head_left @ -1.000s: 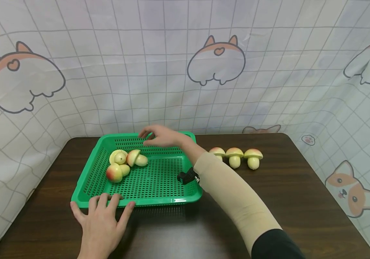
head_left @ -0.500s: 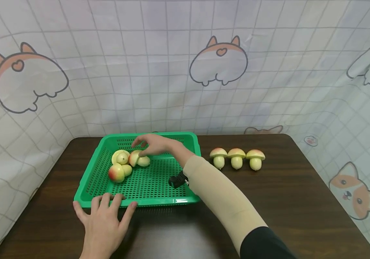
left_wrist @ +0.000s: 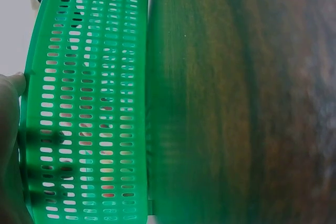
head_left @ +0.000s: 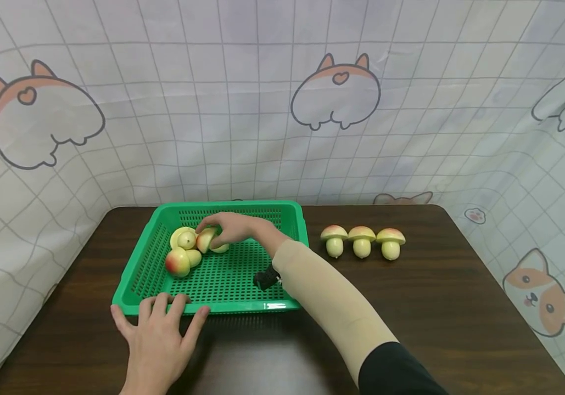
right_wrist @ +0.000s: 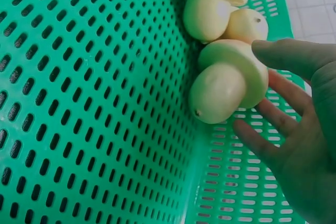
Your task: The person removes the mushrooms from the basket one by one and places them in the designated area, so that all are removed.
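In the head view a green plastic basket (head_left: 242, 274) sits on the table. My left hand (head_left: 156, 337) rests on its near rim, fingers straight and spread over the edge. Three toy mushrooms lie at the basket's left: one with its stem facing me (head_left: 186, 240), one with a reddish cap (head_left: 178, 263), and one on its side (head_left: 205, 240). My right hand (head_left: 235, 226) reaches over that last mushroom. The right wrist view has thumb and loosely bent fingers around the mushroom's cap (right_wrist: 226, 80), without a plain grip. The left wrist view shows the basket's slotted wall (left_wrist: 86, 108).
Three more toy mushrooms stand upright in a row on the table right of the basket: left (head_left: 334, 240), middle (head_left: 362, 241) and right (head_left: 390, 243). The dark wooden table (head_left: 410, 307) meets a patterned cloth (head_left: 233, 109) at the back and sides.
My right hand has moved left and down from over the basket's back edge to the mushroom lying on its side. The left hand stays on the rim.
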Tool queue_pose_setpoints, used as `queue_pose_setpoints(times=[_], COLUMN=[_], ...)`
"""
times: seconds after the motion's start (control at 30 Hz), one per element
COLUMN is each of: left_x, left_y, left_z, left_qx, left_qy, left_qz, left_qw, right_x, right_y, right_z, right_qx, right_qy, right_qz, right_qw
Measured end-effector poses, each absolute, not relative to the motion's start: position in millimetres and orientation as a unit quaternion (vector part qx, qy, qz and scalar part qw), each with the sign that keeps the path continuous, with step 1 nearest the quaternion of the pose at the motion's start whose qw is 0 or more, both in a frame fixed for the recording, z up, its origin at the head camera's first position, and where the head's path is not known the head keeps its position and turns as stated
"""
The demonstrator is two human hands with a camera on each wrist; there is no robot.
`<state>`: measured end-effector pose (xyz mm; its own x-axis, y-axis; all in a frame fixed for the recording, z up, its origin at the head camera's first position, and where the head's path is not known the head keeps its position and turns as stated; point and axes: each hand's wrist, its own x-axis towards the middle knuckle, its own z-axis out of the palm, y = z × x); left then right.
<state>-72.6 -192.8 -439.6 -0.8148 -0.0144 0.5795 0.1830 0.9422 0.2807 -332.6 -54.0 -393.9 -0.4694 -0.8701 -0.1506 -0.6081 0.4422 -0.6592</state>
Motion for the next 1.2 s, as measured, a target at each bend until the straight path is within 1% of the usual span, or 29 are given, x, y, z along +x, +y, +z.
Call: queue_pose_setpoints(times=[0.33, 0.77, 1.2], left_x=[-72.6, -72.6, -72.9], left_y=[-193.6, -193.9, -193.3], left_z=[-439.6, -439.4, -439.4], left_qx=[-0.046, -0.045, -0.045], left_qy=[-0.938, -0.939, -0.937], left_qz=[-0.168, -0.169, -0.168], left_qw=[0.299, 0.298, 0.301], right_x=[-330.0, -329.6, -326.9], right_y=[-59.7, -64.8, -64.8], right_z=[-399.1, -405.1, -405.5], right_qx=[-0.456, -0.466, -0.445], right_qy=[0.82, 0.826, 0.837], right_qz=[-0.235, -0.223, -0.234], right_qw=[0.255, 0.226, 0.214])
